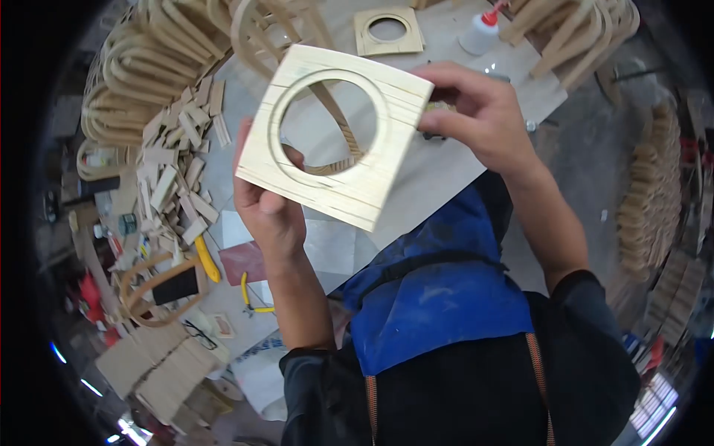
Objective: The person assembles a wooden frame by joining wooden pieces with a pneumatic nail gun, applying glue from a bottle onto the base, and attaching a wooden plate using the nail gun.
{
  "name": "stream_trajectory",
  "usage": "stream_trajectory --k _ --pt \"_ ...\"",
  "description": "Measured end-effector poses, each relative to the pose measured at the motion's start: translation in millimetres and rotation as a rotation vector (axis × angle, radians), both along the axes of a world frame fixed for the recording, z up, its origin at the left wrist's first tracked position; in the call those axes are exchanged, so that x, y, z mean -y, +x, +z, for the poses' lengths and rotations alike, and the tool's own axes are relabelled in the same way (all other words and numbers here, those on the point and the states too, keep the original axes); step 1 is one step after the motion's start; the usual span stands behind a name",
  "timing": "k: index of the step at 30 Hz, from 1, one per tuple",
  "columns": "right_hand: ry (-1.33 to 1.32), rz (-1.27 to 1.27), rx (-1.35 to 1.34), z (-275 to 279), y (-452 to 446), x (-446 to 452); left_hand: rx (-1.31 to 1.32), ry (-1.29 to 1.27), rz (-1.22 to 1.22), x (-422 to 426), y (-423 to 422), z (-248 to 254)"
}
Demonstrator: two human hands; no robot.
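A square, pale wooden panel [401,111] with a large round hole is held up in front of me, tilted. My left hand [269,215] grips its lower left side, the thumb on the near edge and a fingertip showing through the hole. At the upper right corner, my right hand [480,111] pinches the panel between thumb and fingers. Through the hole I see part of a curved wooden piece [338,123] behind the panel. A similar square panel with a round hole [368,44] lies on the table beyond.
A white bottle with a red cap [480,36] stands at the back right. Bent wooden frames [141,67] are stacked at the left and back. Wood offcuts [175,160] lie heaped on the left, near a yellow-handled tool [208,259] and yellow-handled pliers [248,293].
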State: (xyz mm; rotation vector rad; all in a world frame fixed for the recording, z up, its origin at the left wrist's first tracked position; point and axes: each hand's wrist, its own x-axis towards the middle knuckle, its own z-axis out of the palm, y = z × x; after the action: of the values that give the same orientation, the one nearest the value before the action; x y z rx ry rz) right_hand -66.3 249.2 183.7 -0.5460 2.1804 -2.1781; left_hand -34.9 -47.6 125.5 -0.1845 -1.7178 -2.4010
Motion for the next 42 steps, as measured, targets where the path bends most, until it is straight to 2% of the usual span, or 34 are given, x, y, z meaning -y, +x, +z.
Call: stream_trajectory --k 5,15,24,26,27,29,31,32,34,42 --pt "-0.068 0.018 0.002 -6.7 -11.5 9.2 -0.002 0.100 -0.095 15.4 -20.1 -1.0" --pt "-0.068 0.055 -0.008 -8.0 -24.8 8.0 0.107 0.093 0.112 -11.4 -23.6 21.4" --pt "-0.025 0.053 0.006 -21.4 -20.8 -0.9 -0.028 0.048 -0.015 2.1 -20.9 5.8" --pt "0.263 -0.069 -0.079 -28.4 -14.8 -14.6 -0.013 0.076 -0.017 2.7 -20.2 5.7" --pt "0.267 -0.061 -0.080 -33.3 -10.1 -24.1 -0.001 0.102 -0.019 2.9 -20.2 6.2" --pt "0.679 -0.157 -0.134 -45.6 1.9 -46.2 0.021 0.155 -0.016 4.4 -18.9 6.3" --pt "0.853 -0.138 -0.149 -64.0 13.6 -67.0 0.022 0.158 0.003 4.8 -15.8 4.7" --pt "0.856 -0.133 -0.156 -75.8 18.2 -76.9 0.023 0.157 0.010 3.7 -15.6 4.3" --pt "1.154 -0.152 -0.374 -98.0 25.1 -90.1 0.024 0.158 0.017 0.4 -15.6 3.4" --pt "1.284 -0.071 -0.244 -123.6 1.3 -90.1 0.009 0.064 0.047 -14.0 -0.9 3.4"
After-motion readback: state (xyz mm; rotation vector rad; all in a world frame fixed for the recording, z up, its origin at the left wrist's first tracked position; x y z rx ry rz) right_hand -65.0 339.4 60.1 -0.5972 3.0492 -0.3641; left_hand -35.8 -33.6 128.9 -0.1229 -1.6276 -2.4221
